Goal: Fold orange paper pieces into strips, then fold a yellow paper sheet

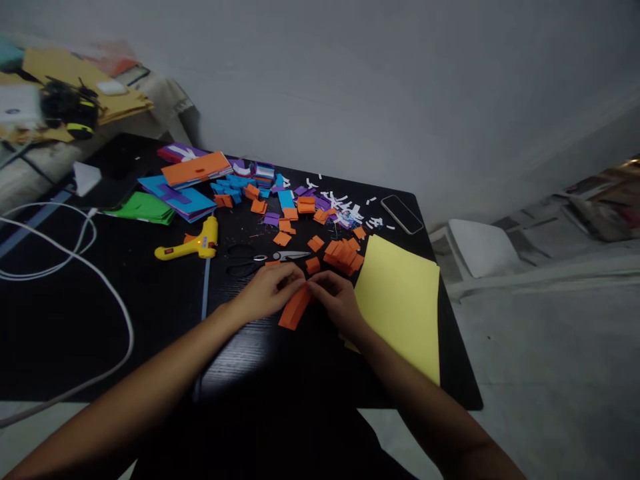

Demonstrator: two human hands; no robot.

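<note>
Orange, narrow paper strip [294, 312] between fingers [290, 290]

Your fingers [291, 271] cover the far end of the orange strip [293, 311]. Your right forearm [400, 379] hides part of the yellow sheets [400, 287]. The left edge cuts off the white cable [132, 333] and the counter [45, 333]; the white scraps [355, 213] look too small to count.
</note>
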